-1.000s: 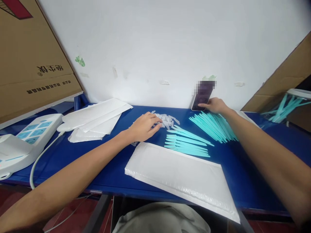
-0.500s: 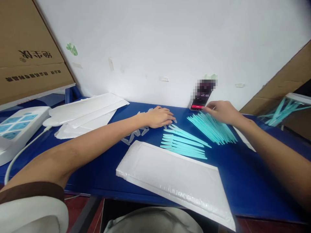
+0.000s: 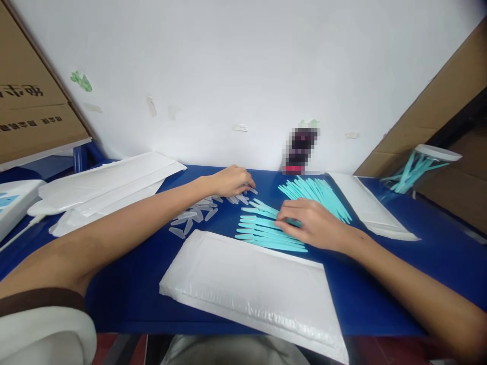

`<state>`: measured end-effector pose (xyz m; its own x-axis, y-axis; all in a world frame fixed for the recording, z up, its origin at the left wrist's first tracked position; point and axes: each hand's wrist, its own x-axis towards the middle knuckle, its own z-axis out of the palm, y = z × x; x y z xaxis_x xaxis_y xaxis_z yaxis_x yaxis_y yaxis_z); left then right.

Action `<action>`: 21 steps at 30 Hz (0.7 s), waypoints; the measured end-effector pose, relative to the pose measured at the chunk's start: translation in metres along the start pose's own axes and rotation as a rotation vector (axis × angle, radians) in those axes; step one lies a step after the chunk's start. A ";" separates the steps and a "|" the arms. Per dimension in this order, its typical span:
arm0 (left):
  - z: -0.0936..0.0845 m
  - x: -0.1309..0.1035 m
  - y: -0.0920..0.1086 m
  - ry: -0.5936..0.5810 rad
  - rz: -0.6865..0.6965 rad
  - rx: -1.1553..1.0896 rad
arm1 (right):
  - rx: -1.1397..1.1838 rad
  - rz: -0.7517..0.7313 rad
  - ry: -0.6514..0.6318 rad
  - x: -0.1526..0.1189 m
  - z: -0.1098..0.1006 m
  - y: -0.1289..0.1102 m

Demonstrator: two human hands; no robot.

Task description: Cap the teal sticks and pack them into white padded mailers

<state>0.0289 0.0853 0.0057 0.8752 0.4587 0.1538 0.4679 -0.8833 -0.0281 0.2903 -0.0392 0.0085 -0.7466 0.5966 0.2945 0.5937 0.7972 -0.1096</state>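
My left hand (image 3: 233, 180) rests at the far end of a scatter of small translucent plastic pieces (image 3: 198, 210), its fingers curled down. One piece lies at the fingertips; whether any is gripped is hidden. My right hand (image 3: 306, 221) is over a row of turquoise plastic sticks (image 3: 266, 234) with flattened ends. Its thumb and fingers are bent close together, covering part of the row, and I cannot make out what is in them. Behind it lies a denser pile of turquoise sticks (image 3: 317, 191). A padded white envelope (image 3: 247, 284) lies in front, overhanging the table edge.
More white envelopes (image 3: 114, 177) lie at left beside a white power strip (image 3: 17, 205). Another envelope (image 3: 371, 208) lies at right, near a clear tub (image 3: 416, 170) holding turquoise sticks. A phone (image 3: 300, 149) leans on the wall. Cardboard (image 3: 38, 96) stands at left.
My right hand has moved from the back of the dense stick pile down and left to the nearer row. My left hand's fingers have curled in. The view has shifted right.
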 end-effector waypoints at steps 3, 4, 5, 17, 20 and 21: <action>0.000 0.005 -0.004 -0.010 0.029 0.006 | 0.050 -0.008 0.221 -0.005 0.006 -0.003; 0.000 0.007 -0.005 -0.005 0.023 -0.001 | 0.080 -0.023 0.287 -0.007 0.008 -0.003; 0.000 0.009 -0.006 -0.001 0.011 -0.016 | 0.108 -0.045 0.323 -0.008 0.009 -0.003; -0.017 0.013 -0.008 0.058 -0.011 -0.130 | 0.144 -0.040 -0.096 -0.005 0.004 -0.018; -0.027 -0.009 0.010 0.354 -0.066 -0.195 | 0.166 -0.022 -0.118 -0.006 0.004 -0.018; -0.029 -0.019 0.020 0.437 -0.087 -0.223 | 0.166 -0.011 -0.127 -0.006 0.004 -0.018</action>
<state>0.0181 0.0562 0.0310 0.6779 0.4906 0.5474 0.4575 -0.8645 0.2083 0.2829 -0.0568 0.0044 -0.7908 0.5863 0.1760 0.5355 0.8019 -0.2650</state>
